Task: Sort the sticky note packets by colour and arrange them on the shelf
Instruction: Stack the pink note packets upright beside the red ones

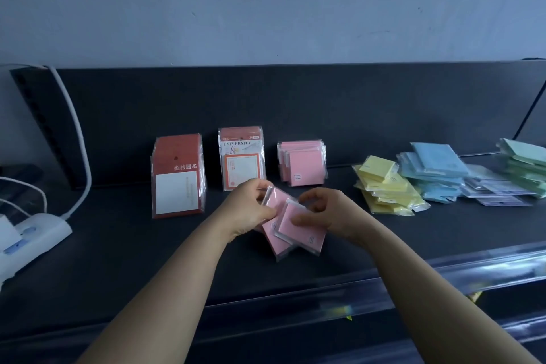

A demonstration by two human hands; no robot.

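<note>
Both my hands meet over the dark shelf [147, 260]. My left hand [251, 204] pinches the top corner of a fanned bunch of pink packets [298, 230]. My right hand [328, 213] grips the front packet, with the thumb on its face and the fingers curled over its top edge. I cannot tell whether the bunch's lower corners touch the shelf.

At 9 o'clock from the hands a white power strip [32, 233] lies on the shelf, and its cable [76, 142] climbs the left side. At 2 o'clock a loose yellow pile [387, 186] touches a blue pile [434, 174]. Past them are flat clear packets [496, 192] and a green pile [526, 165] at the right edge.

Farther back, red packs [177, 177] stand upright at 10 o'clock, University packs [240, 156] at 11 and a pink stack [302, 164] at 12.
</note>
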